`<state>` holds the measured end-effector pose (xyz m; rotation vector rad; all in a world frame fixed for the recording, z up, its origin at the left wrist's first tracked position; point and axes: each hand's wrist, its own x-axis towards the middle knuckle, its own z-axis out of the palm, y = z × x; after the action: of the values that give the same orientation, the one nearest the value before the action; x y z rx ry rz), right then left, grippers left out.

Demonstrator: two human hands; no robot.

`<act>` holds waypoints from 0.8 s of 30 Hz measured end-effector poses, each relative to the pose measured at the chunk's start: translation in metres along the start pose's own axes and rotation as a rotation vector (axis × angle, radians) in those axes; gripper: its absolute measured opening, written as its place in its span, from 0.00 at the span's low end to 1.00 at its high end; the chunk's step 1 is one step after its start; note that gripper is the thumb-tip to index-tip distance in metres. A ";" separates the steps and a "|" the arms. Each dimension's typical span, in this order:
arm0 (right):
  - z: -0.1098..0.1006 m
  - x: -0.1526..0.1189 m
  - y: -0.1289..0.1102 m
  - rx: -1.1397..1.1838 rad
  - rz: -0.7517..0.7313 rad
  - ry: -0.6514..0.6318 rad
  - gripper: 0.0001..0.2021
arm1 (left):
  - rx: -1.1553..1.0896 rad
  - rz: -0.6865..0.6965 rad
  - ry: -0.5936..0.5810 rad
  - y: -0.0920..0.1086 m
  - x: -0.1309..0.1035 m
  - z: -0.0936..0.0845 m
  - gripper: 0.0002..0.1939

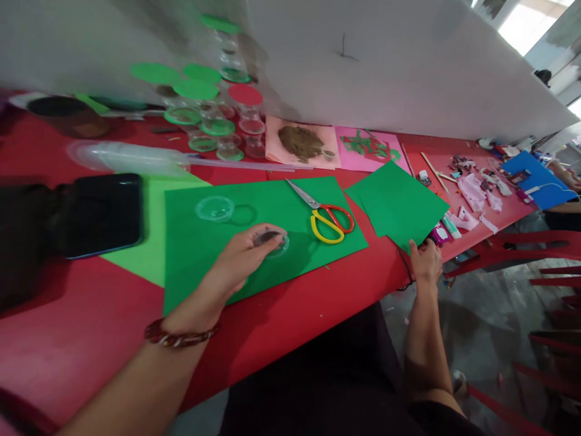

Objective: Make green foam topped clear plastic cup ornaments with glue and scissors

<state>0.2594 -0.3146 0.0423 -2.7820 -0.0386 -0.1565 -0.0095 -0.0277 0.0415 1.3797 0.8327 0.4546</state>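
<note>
My left hand (pixel 242 254) is closed around a small clear plastic cup (pixel 280 247) with something dark in it, held over a green sheet (pixel 195 254). Behind it on that sheet stands another clear cup (pixel 215 209). Scissors (pixel 325 219) with one yellow and one red handle lie to the right, blades slightly apart. At the table's front edge, my right hand (pixel 425 263) has its fingers curled at the near corner of a second green sheet (pixel 403 206). Something dark shows at those fingers, partly hidden by the paper; I cannot make out what it is.
Clear cup shapes with green and red discs (pixel 197 89) stand by the wall. Brown granular material (pixel 300 142) sits on pink paper. A phone-like black device (pixel 103 215) lies left. Paper scraps (pixel 472 189) litter the right. A black cord (pixel 405 269) hangs beside red chairs (pixel 521 251).
</note>
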 end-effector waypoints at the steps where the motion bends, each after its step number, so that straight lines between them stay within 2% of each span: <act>1: 0.000 0.002 0.000 0.011 0.002 -0.002 0.31 | -0.014 -0.017 -0.029 0.000 -0.001 0.003 0.19; 4: 0.000 0.009 0.001 0.045 0.007 -0.013 0.28 | -0.095 -0.092 -0.103 0.003 -0.001 0.017 0.11; 6: 0.001 0.015 0.002 0.065 0.011 -0.019 0.26 | -0.051 -0.076 -0.141 0.006 0.002 0.032 0.12; 7: 0.002 0.017 0.003 0.074 0.014 -0.021 0.26 | 0.052 -0.028 -0.152 0.008 0.004 0.041 0.13; 9: 0.004 0.020 0.002 0.091 0.021 -0.027 0.24 | 0.415 0.195 -0.149 0.011 0.010 0.059 0.18; 11: 0.006 0.019 0.001 0.100 0.031 -0.029 0.23 | 0.535 0.282 -0.166 0.015 0.016 0.077 0.21; 12: 0.006 0.018 0.000 0.099 0.037 -0.023 0.22 | 0.708 0.363 -0.210 0.017 0.018 0.086 0.25; 13: 0.006 0.017 -0.001 0.094 0.042 -0.013 0.23 | 0.864 0.415 -0.240 0.019 0.019 0.093 0.29; 15: 0.005 0.014 -0.003 0.082 0.044 0.009 0.25 | 1.078 0.416 -0.287 0.024 0.019 0.105 0.32; 18: 0.004 0.013 -0.003 0.092 0.021 0.009 0.27 | 1.280 0.383 -0.349 0.031 0.015 0.116 0.26; 24: 0.018 0.028 0.000 0.323 -0.046 -0.051 0.21 | 1.309 0.388 -0.372 0.036 0.010 0.112 0.24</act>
<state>0.2889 -0.3079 0.0283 -2.4632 -0.1289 -0.0824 0.0867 -0.0900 0.0711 2.7535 0.5084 -0.1542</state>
